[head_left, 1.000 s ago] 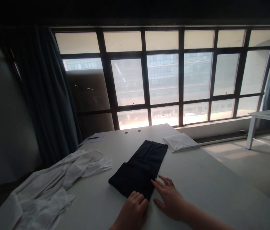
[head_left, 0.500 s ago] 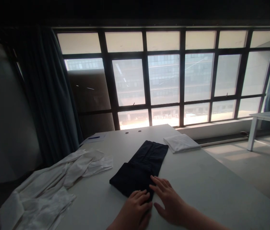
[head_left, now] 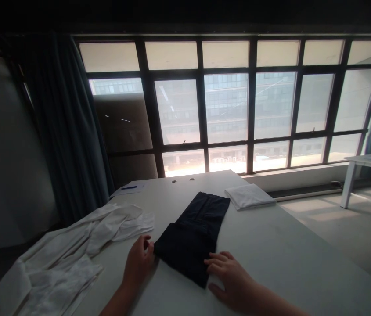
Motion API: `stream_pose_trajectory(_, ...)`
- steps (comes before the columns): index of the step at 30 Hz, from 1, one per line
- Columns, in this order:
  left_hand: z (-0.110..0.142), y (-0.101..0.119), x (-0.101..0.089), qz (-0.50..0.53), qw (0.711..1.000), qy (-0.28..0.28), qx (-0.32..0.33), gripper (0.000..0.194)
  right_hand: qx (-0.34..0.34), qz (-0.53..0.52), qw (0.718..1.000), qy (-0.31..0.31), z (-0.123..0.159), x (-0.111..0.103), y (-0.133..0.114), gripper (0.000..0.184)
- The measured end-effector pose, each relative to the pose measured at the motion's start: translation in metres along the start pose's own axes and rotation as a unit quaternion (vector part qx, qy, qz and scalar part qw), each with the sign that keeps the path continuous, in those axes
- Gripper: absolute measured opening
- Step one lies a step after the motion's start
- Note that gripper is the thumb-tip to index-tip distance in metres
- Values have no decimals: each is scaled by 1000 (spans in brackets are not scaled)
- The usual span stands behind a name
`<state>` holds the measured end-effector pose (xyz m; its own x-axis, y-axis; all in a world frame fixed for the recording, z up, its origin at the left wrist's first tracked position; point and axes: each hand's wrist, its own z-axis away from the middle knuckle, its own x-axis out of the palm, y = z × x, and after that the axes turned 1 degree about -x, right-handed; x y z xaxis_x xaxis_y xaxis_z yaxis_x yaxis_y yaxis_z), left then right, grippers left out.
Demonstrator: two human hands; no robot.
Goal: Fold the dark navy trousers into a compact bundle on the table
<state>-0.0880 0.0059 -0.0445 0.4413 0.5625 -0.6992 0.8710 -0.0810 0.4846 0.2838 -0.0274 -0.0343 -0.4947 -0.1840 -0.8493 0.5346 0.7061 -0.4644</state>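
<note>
A dark navy folded garment (head_left: 188, 241), trousers by its look, lies flat on the white table (head_left: 271, 245), its near part folded over and wider than the far part. At its left corner is my left hand (head_left: 140, 260), fingers curled in and thumb and fingertips closed on the fabric edge. My right hand (head_left: 229, 276) rests at the near right edge, fingers spread and fingertips touching the cloth without gripping it.
Crumpled white clothing (head_left: 83, 245) covers the table's left side. A folded white cloth (head_left: 250, 196) sits at the far right edge. Paper with a blue pen (head_left: 129, 188) lies at the back left. Another white table (head_left: 369, 160) stands off to the right.
My left hand has moved left from the near edge of the dark garment to its left corner. My right hand has shifted slightly down, and the garment's near edge is now uncovered.
</note>
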Motion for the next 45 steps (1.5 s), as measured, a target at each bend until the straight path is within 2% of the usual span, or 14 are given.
stream_pose_trajectory(2,-3,-13,2,-10,1000,-16,-11,31,39,29,998,36,-2,-2,9,30)
stream_pose_trajectory(4,0,-10,6,-11,999,-41,11,36,92,70,989,87,-4,-4,24,33)
stream_pose_trajectory(9,20,35,16,30,986,-127,101,32,247,137,945,167,-7,-4,66,34)
stream_pose_trajectory(11,26,49,17,51,980,-151,121,24,308,153,920,187,-7,-4,75,32)
stream_pose_trajectory(13,29,55,17,61,977,-163,119,19,338,173,904,195,-7,-3,78,30)
stream_pose_trajectory(17,25,50,18,86,983,-154,56,24,332,190,905,186,-5,-3,74,32)
stream_pose_trajectory(20,20,46,20,116,978,-174,20,30,324,184,910,179,-5,-3,73,30)
stream_pose_trajectory(26,18,52,23,120,972,-196,40,26,314,160,917,189,-6,-2,76,25)
stream_pose_trajectory(31,18,49,26,77,978,-181,63,27,307,154,920,190,-6,0,81,29)
stream_pose_trajectory(35,19,45,31,52,984,-163,55,26,309,184,913,192,-6,1,82,25)
stream_pose_trajectory(43,20,45,30,43,983,-170,61,27,304,208,908,199,-7,-4,71,14)
stream_pose_trajectory(45,19,47,29,54,981,-176,66,34,274,187,919,214,-7,-4,65,17)
